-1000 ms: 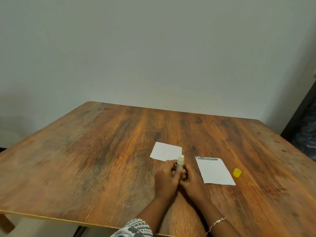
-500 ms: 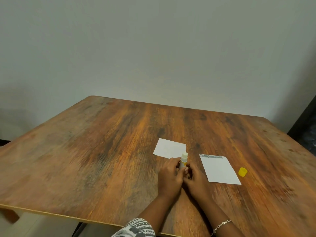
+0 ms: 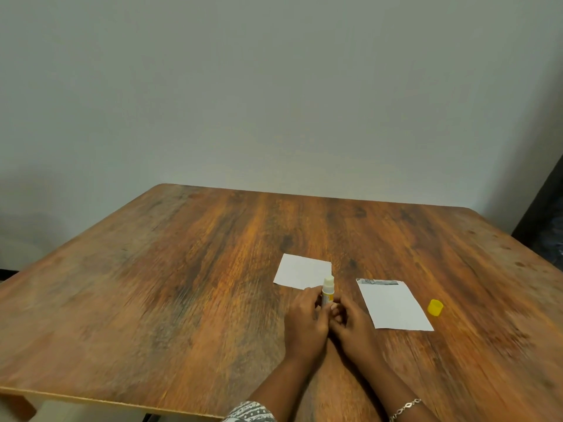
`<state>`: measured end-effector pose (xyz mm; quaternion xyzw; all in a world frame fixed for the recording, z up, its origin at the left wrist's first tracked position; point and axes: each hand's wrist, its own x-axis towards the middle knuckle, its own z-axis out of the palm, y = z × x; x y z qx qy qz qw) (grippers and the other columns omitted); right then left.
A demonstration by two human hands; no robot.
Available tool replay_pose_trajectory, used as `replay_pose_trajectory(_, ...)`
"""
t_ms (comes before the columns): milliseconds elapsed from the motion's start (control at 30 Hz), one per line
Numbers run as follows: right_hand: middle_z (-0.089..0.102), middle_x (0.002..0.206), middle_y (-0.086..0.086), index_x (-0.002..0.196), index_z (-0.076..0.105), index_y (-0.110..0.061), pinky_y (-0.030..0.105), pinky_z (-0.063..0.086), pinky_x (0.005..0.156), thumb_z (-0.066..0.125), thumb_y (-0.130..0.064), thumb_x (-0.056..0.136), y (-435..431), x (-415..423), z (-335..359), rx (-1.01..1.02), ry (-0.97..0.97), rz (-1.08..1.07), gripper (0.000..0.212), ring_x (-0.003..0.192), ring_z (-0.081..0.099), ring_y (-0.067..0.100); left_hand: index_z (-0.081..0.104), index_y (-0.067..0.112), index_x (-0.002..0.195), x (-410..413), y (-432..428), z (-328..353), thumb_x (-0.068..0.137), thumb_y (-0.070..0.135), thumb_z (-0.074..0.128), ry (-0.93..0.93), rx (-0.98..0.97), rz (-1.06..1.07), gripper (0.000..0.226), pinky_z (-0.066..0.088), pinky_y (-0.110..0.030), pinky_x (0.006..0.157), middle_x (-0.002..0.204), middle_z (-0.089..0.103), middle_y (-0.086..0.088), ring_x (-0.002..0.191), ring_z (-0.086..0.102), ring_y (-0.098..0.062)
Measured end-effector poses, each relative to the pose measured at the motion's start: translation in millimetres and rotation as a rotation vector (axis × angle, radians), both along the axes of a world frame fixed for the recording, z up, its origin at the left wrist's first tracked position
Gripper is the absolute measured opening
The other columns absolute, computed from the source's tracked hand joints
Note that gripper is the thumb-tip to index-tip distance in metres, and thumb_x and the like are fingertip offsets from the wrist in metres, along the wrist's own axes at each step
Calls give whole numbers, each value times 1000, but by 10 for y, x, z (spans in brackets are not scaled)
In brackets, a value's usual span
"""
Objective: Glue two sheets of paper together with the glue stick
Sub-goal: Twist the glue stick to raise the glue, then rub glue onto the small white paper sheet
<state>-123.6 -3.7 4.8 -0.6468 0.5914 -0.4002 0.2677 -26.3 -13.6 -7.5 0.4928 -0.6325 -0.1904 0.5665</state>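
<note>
We hold the glue stick (image 3: 328, 292) upright between both hands, near the middle of the worktop's (image 3: 152, 284) right half and closer to the near edge than the far one. Our left hand (image 3: 306, 322) has its grip clamped around the barrel. Our right hand (image 3: 350, 325) curls at the base; its fingers look closed on the bottom end, probably to twist the glue up, though we cannot tell for sure. The pale tip stands bare above our fingers, since the yellow cap (image 3: 435, 307) sits off toward the right edge. Both wrists rest low on the wood, forearms converging from the near edge.

One sheet (image 3: 301, 271) lies just beyond the stick, the other sheet (image 3: 393, 304) just right of our right hand, flat and apart, so either can be reached for gluing. No glue looks applied yet.
</note>
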Motion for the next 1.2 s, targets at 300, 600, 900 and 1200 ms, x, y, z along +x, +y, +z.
replay_pose_trajectory(300,60,99,-18,116,49,-34,10,45,71,57,-17,88,9,-10,2,-19,-10,-7,34,88,59,0,66,23,104,3,0,8,78,44,58,-13,6,-44,35,53,-27,71,93,69,10,82,60,-2)
replay_pose_trajectory(600,45,127,-8,135,31,-22,37,38,105,51,-26,89,-18,65,23,17,-200,-184,51,115,49,16,65,13,107,178,-598,268,91,13,50,-401,60,-58,22,32,-11,81,115,62,-2,109,52,-14)
replay_pose_trajectory(900,58,110,-7,113,26,-38,26,56,64,57,-13,87,-110,-37,-69,11,-277,-165,48,67,65,20,44,13,133,207,-1115,240,90,26,55,-882,293,-201,46,21,-36,111,144,40,-6,136,28,-24)
replay_pose_trajectory(1200,60,103,9,104,38,-38,18,51,54,53,-12,89,-130,-54,-94,25,-295,-153,34,70,63,19,50,10,126,234,-1037,216,90,35,53,-891,372,-190,44,38,-36,99,135,49,-8,122,45,-23)
